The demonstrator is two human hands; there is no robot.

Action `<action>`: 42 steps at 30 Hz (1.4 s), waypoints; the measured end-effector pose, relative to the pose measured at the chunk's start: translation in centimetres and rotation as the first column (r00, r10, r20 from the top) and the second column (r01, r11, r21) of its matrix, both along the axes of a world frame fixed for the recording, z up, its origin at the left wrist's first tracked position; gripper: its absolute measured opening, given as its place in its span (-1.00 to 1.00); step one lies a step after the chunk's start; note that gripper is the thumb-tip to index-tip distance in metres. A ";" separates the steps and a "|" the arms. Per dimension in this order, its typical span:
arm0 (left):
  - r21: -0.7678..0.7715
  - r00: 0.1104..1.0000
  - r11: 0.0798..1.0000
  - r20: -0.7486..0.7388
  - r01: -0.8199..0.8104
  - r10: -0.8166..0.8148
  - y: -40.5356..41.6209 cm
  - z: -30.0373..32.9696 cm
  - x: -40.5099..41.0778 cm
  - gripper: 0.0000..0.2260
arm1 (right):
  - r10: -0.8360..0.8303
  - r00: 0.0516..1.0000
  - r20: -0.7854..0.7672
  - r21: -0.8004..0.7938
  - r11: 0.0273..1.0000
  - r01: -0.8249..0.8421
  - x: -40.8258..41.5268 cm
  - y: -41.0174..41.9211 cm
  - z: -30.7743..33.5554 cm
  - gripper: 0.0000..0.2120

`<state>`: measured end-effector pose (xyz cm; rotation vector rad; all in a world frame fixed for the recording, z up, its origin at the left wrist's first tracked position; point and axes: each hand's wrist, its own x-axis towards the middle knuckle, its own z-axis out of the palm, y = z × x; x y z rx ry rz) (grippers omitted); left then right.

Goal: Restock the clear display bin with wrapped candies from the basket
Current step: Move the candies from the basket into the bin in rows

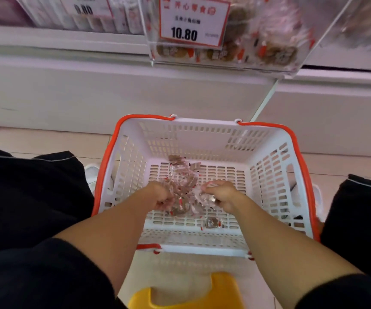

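Inside basket (269, 152), both hands (160, 195) gripping candies (182, 188)

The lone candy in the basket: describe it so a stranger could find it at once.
Find the white basket with orange handles. Both hands grip a candy pile mid-floor. The lone candy lies nearer the person, below the right hand, apart from the pile, untouched.

A white shelving unit (122, 94) fills the frame from nine o'clock to three o'clock, its flat base panel meeting a floor of pale tiles (44, 139) with thin grout lines. A narrow vertical seam (267, 101) splits the panel at about one o'clock. At six o'clock sits a yellow plastic stool (224, 293). The light is soft, even and slightly pink.
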<state>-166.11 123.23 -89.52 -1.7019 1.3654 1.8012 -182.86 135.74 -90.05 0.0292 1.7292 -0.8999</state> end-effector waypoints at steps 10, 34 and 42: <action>0.353 0.928 0.928 -0.372 0.120 0.022 0.6 4.8 -1.1 -0.74 | 0.109 0.994 -0.012 -0.244 0.964 -0.109 -1.0 -0.7 4.7 -0.71; 0.249 0.805 0.900 -0.571 0.359 -0.163 -1.4 16.9 -4.3 -0.79 | 0.512 0.798 -0.318 -0.313 0.737 -0.599 -4.2 -2.0 17.7 -0.57; -0.047 0.692 0.890 -0.610 0.454 -0.385 -2.6 28.2 -4.3 -0.73 | 0.529 0.574 -0.625 -0.243 0.567 -0.787 -4.4 -2.2 29.8 -0.52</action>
